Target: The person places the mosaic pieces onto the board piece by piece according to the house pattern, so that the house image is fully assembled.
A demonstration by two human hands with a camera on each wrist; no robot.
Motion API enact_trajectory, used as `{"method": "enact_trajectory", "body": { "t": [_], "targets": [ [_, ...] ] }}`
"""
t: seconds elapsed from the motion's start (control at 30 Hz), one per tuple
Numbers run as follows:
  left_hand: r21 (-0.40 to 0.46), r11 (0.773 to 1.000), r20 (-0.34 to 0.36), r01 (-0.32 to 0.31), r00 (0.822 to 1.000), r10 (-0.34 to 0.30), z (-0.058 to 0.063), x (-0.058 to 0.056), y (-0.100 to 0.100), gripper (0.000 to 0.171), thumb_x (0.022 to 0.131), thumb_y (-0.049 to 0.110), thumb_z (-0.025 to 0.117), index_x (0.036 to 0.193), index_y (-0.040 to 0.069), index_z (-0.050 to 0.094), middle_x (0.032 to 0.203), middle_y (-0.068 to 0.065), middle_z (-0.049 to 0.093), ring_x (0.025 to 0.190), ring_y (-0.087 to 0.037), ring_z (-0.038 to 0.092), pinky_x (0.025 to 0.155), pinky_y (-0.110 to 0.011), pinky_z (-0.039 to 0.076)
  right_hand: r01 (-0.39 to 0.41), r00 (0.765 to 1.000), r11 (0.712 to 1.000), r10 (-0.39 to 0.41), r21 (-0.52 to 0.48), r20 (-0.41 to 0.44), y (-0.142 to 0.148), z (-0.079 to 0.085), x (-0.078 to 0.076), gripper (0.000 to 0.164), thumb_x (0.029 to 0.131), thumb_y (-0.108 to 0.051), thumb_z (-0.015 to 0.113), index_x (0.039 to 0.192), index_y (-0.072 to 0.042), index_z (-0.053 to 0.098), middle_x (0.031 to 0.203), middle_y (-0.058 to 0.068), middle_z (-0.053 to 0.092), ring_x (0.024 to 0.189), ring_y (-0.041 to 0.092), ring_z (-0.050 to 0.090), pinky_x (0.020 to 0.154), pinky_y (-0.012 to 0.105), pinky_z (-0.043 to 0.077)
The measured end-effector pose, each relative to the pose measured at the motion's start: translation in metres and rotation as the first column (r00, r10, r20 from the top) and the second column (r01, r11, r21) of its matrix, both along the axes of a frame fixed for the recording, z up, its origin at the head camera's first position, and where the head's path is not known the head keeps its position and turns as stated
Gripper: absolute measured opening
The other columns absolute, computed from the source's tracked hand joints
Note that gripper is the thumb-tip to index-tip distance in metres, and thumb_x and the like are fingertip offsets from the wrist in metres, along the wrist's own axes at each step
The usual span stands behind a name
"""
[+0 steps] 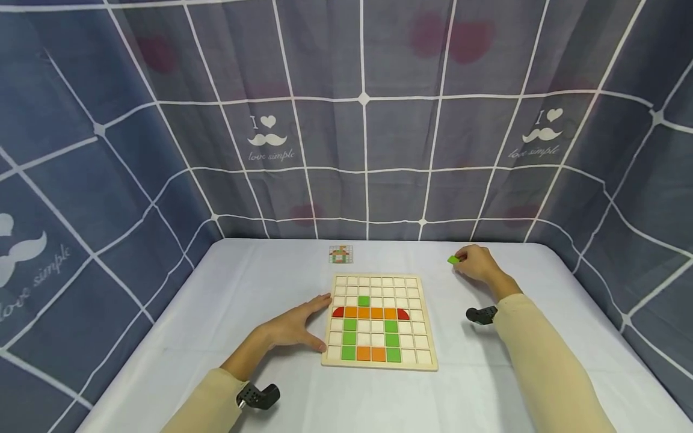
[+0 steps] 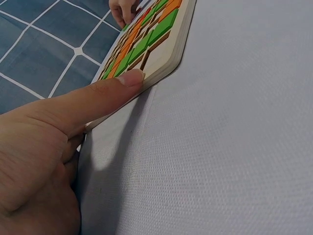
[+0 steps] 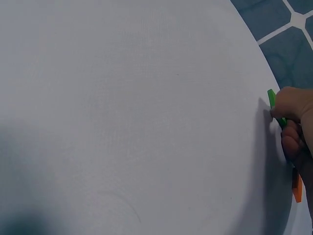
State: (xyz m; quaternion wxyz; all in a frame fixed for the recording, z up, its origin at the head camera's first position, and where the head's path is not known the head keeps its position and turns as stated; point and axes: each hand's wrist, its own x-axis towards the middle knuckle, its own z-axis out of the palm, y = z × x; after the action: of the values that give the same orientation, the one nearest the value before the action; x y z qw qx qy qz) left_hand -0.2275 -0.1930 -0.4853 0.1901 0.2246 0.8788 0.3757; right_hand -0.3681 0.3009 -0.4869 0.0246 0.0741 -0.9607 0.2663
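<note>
Now the right hand (image 1: 476, 263) pinches a green tile (image 1: 453, 259) off to the right of the board (image 1: 379, 362). Flat left hand (image 1: 295, 325) should hold it steady. Drop the tile gently.

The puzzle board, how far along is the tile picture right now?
Partly done: the wooden board already holds green, orange and red tiles in its middle rows. In hand: the right hand pinches a green tile; the left hand steadies the board's edge. Most cells remain unfilled.
</note>
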Motion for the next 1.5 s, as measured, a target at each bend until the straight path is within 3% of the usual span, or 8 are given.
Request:
{"method": "enact_trajectory", "body": {
  "t": [0.17, 0.33, 0.63, 0.93, 1.1, 1.5],
  "targets": [
    [-0.001, 1.0, 0.001, -0.004, 1.0, 0.004, 0.001, 0.0, 0.0, 0.113, 0.07, 0.03, 0.096, 0.163, 0.013, 0.034, 0.17, -0.001, 0.022, 0.156, -0.03, 0.014, 0.123, -0.057, 0.013, -0.012, 1.0, 1.0, 0.012, -0.023, 0.012, -0.001, 0.002, 0.003, 0.037, 0.084, -0.011, 0.073, 0.114, 0.011, 0.071, 0.095, 0.014, 0.07, 0.088, 0.028, 0.062, 0.083, 0.045, 0.051],
    [0.003, 1.0, 0.006, -0.013, 1.0, 0.013, 0.002, 0.0, 0.001, 0.113, 0.07, 0.03, 0.096, 0.163, 0.013, 0.034, 0.17, -0.001, 0.023, 0.156, -0.032, 0.013, 0.122, -0.059, 0.012, -0.102, 0.993, 0.993, 0.098, -0.051, -0.072, -0.01, 0.009, 0.004, 0.032, 0.081, -0.007, 0.073, 0.109, 0.009, 0.073, 0.088, 0.007, 0.069, 0.082, 0.023, 0.06, 0.075, 0.038, 0.049],
    [-0.005, 1.0, 0.012, -0.018, 1.0, 0.018, 0.0, 0.001, 0.001, 0.113, 0.07, 0.03, 0.097, 0.163, 0.015, 0.034, 0.17, 0.0, 0.023, 0.156, -0.03, 0.014, 0.123, -0.058, 0.013, -0.284, 0.946, 0.957, 0.27, -0.058, -0.177, -0.047, 0.021, 0.009, 0.026, 0.077, -0.004, 0.076, 0.102, 0.004, 0.077, 0.083, 0.001, 0.069, 0.078, 0.016, 0.061, 0.073, 0.035, 0.053],
    [0.002, 1.0, 0.009, -0.004, 1.0, 0.004, -0.001, -0.001, 0.0, 0.114, 0.069, 0.03, 0.097, 0.163, 0.014, 0.034, 0.17, 0.001, 0.023, 0.156, -0.03, 0.014, 0.123, -0.058, 0.013, -0.402, 0.904, 0.914, 0.387, -0.053, -0.181, -0.084, 0.032, 0.026, 0.024, 0.077, -0.007, 0.076, 0.1, -0.001, 0.079, 0.082, -0.003, 0.069, 0.076, 0.013, 0.061, 0.072, 0.033, 0.053],
    [0.0, 1.0, 0.007, -0.013, 1.0, 0.013, -0.002, -0.001, -0.001, 0.114, 0.069, 0.03, 0.097, 0.163, 0.014, 0.034, 0.17, 0.001, 0.023, 0.156, -0.029, 0.013, 0.123, -0.058, 0.013, -0.454, 0.886, 0.887, 0.439, -0.081, -0.149, -0.101, 0.034, 0.033, 0.026, 0.079, -0.006, 0.076, 0.105, -0.003, 0.079, 0.09, -0.002, 0.072, 0.081, 0.013, 0.064, 0.075, 0.033, 0.056],
    [0.012, 1.0, 0.01, -0.012, 1.0, 0.012, -0.002, 0.0, 0.0, 0.114, 0.07, 0.029, 0.097, 0.163, 0.013, 0.034, 0.17, -0.001, 0.023, 0.156, -0.032, 0.013, 0.122, -0.059, 0.012, -0.631, 0.775, 0.772, 0.623, -0.073, -0.111, -0.142, 0.027, 0.058, 0.024, 0.079, -0.003, 0.071, 0.101, -0.004, 0.078, 0.091, -0.004, 0.071, 0.079, 0.01, 0.062, 0.072, 0.029, 0.057]
  ]
}}
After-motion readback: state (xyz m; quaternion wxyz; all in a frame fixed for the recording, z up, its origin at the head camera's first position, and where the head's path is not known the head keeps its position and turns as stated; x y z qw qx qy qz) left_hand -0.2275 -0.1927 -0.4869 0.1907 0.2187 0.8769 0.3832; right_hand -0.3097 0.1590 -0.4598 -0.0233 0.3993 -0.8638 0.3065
